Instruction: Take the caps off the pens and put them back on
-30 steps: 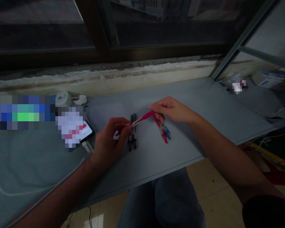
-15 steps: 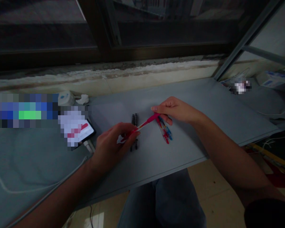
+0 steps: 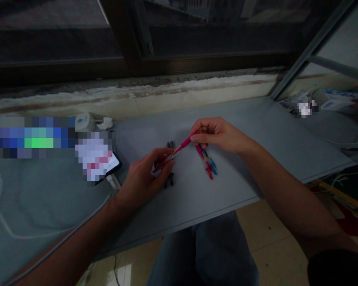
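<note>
L hand grip pinches one end of pink-red pen, R hand grip pinches t'other; pen slants betw. them, over table. Red-tipped pen & blue-tipped pen lie tog. on table nr R hand; dark pens partly hidden by L hand. Phone, part blurred, L of L hand.

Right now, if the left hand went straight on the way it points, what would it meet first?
Probably the right hand, at the far end of the held red pen, though depth is unclear.
</note>
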The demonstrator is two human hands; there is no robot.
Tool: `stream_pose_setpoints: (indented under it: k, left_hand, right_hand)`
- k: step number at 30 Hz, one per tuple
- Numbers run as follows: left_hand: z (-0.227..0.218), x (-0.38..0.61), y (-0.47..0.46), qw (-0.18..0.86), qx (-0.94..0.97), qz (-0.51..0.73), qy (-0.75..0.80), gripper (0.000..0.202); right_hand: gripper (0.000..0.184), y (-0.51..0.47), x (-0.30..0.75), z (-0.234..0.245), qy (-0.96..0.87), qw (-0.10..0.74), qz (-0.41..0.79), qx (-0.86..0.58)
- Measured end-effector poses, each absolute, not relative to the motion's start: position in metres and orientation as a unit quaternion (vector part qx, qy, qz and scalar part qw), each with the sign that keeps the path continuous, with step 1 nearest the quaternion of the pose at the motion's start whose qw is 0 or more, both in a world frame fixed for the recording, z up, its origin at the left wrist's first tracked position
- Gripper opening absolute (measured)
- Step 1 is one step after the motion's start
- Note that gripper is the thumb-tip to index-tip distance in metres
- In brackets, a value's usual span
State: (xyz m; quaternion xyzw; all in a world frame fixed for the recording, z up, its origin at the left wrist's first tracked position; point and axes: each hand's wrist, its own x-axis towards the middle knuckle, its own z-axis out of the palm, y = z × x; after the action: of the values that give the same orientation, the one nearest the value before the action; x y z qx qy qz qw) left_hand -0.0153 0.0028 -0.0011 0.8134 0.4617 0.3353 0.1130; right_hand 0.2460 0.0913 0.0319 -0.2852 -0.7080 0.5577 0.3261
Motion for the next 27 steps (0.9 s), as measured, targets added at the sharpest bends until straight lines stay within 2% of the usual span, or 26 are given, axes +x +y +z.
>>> stream_pose_setpoints:
  k: [12,17,24,27]
  left_hand:
    - [-0.001,-0.013,0.004,0.152,0.796,0.331,0.484,0.025]
    - [-0.001,-0.012,0.001,0.129,0.793,0.364,0.472,0.022]
    - [-0.001,-0.007,-0.003,0.022,0.846,0.366,0.388,0.022]
    - [0.004,-0.004,-0.003,0.059,0.877,0.352,0.321,0.023]
  right_hand:
    - [0.023,0.091,0.248,0.032,-0.734,0.308,0.542,-0.270]
    - [0.046,0.090,0.245,0.031,-0.782,0.297,0.448,-0.315]
    - [0.057,0.084,0.240,0.035,-0.728,0.296,0.509,-0.351]
    - [0.057,0.084,0.238,0.035,-0.707,0.305,0.516,-0.375]
